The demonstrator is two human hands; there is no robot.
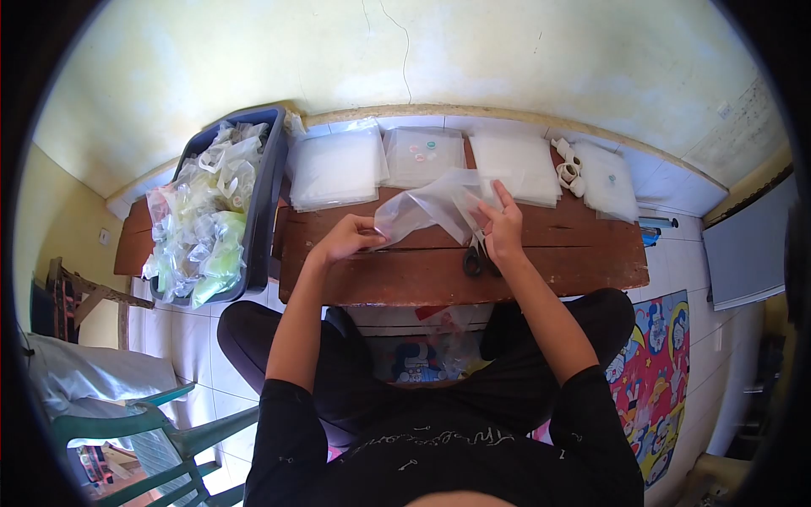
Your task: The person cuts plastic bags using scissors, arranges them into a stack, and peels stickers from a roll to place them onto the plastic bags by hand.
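Observation:
A clear plastic bag spans the space between my hands over the brown wooden table. My left hand is closed in a pinch on the bag's left end. At its right end, my right hand has its fingers stretched out and apart, touching the plastic; the thumb's contact is hard to see. Black-handled scissors lie just below my right hand, their blades partly covered by it and the bag.
Stacks of clear plastic sheets or bags line the table's back, by the wall. Small coloured rings lie on one stack, and whitish rolls sit farther right. A dark bin heaped with plastic bags stands left. A green chair is lower left.

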